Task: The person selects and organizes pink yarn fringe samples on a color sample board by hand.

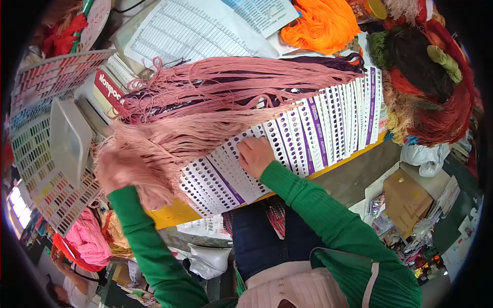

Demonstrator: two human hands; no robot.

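Pale pink thread [200, 126] lies loose along your row of punched white cards [328, 131]; judged risk: a sideways tug could tangle strands and skew the row. Your left hand [116, 170] is blurred at the thread, grip impossible to tell; your right hand [256, 157] rests half-curled on the cards, hold unclear. Around you: grey floor [354, 177], yellow-edged table [167, 217] bearing thread and cards, then printed sheets [195, 33], orange skein [323, 25], red notebook [109, 88]

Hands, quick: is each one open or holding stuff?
Left hand: blurred, at the pink thread; can't tell if it grips.
Right hand: fingers curled, at the cards; can't tell if it grips one.
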